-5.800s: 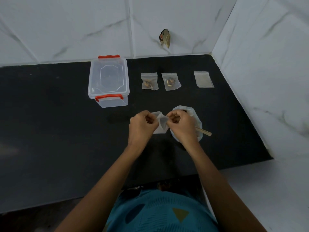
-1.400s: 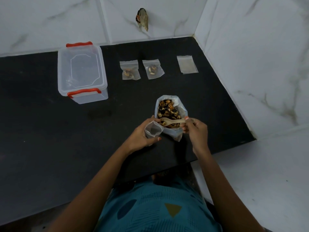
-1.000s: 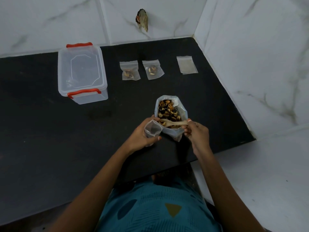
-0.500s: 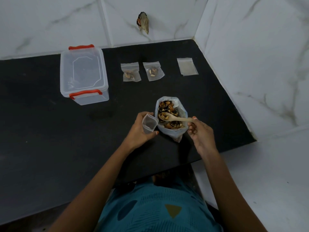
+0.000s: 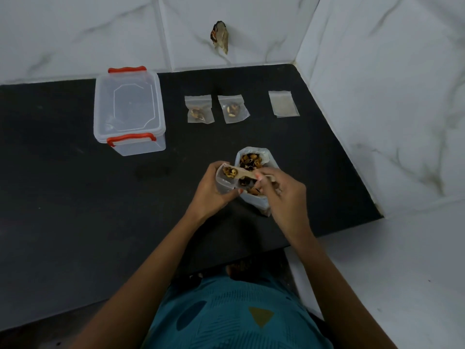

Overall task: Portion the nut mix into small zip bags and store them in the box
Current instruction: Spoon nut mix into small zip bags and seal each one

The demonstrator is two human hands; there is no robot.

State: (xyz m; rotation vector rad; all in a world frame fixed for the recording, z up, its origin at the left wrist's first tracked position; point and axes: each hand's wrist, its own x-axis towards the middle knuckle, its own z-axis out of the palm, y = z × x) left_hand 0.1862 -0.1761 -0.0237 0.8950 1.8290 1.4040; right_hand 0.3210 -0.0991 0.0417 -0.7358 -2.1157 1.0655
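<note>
My left hand [image 5: 210,191] grips a small clear zip bag [image 5: 224,183] with its mouth held open. My right hand [image 5: 285,195] pinches the handle of a wooden spoon [image 5: 247,174]. The spoon's bowl, loaded with nuts, sits at the mouth of the small bag. Just behind the hands stands the large open bag of nut mix [image 5: 253,159]. Two filled small zip bags [image 5: 198,112] [image 5: 232,112] lie farther back on the black counter. An empty zip bag [image 5: 283,104] lies to their right. The clear box with red latches [image 5: 129,109] stands at the back left, its lid on.
The black counter [image 5: 75,197] ends at white marble walls at the back and right; its front edge is near my body. A small brown object [image 5: 220,37] hangs on the back wall.
My right hand has lifted the spoon with nuts out of the large bag and carried it left to the small bag's mouth. My left hand has raised the small bag slightly.
</note>
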